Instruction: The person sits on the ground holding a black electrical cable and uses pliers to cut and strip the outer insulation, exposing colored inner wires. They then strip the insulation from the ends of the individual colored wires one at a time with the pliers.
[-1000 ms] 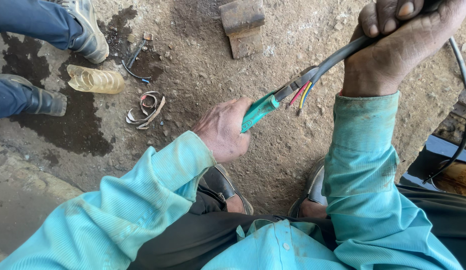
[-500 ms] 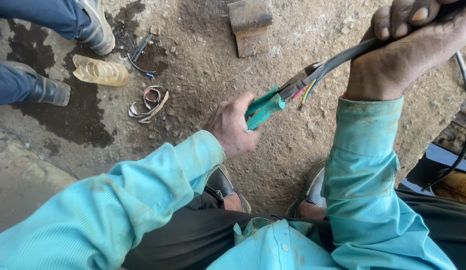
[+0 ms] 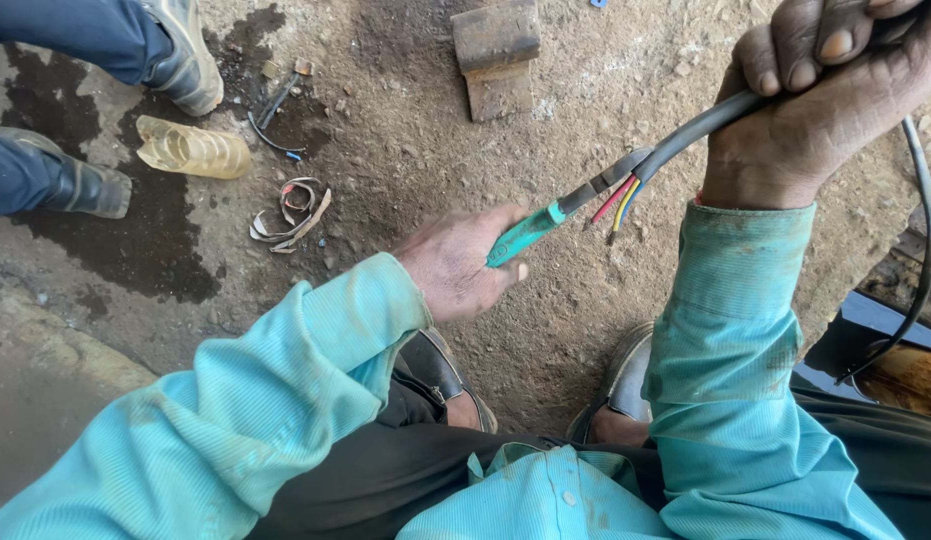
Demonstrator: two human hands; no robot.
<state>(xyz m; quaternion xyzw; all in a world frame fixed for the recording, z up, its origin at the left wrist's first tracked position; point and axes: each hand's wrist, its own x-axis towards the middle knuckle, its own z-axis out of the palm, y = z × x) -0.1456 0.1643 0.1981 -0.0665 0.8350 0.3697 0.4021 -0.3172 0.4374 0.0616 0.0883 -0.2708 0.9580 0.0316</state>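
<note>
My left hand (image 3: pixel 456 262) grips a tool with green handles (image 3: pixel 523 236), its dark jaws closed on the end of a grey sheathed cable (image 3: pixel 686 135). Red, yellow and blue inner wires (image 3: pixel 622 201) stick out of the cut sheath just beside the jaws. My right hand (image 3: pixel 826 95) is clenched around the cable higher up at the top right, holding it taut. The cable carries on past that hand and loops down the right edge (image 3: pixel 921 250). Both my sleeves are turquoise.
Dirt ground with dark wet patches. Another person's shoes (image 3: pixel 181 55) and blue trouser legs stand at the top left. A crushed plastic bottle (image 3: pixel 191 150), a curl of stripped sheath (image 3: pixel 294 212) and a rusty metal block (image 3: pixel 496 55) lie nearby. My own shoes (image 3: pixel 441 370) are below.
My left hand with the green-handled tool has slid down and left along the cable end, baring more of the coloured wires. The right hand keeps its grip.
</note>
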